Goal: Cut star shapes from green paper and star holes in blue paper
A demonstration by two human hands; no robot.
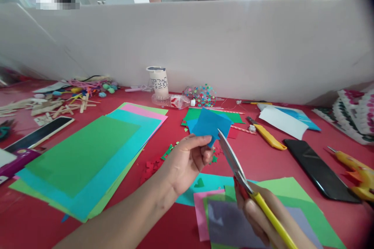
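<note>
Just above the red counter (pixel 263 163), the left hand (pixel 187 163) pinches a folded blue paper square (pixel 209 126) between thumb and fingertips, while the right hand (pixel 263 214) is closed round yellow-handled scissors (pixel 233 159), blades nearly shut beside the paper's lower corner. With fingertips so near the blades, a nick seems possible, or a crooked cut if the sheet twists.

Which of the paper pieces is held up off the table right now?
The folded blue paper, pinched in the left hand; the scissors in the right hand meet its edge. The other sheets lie flat.
</note>
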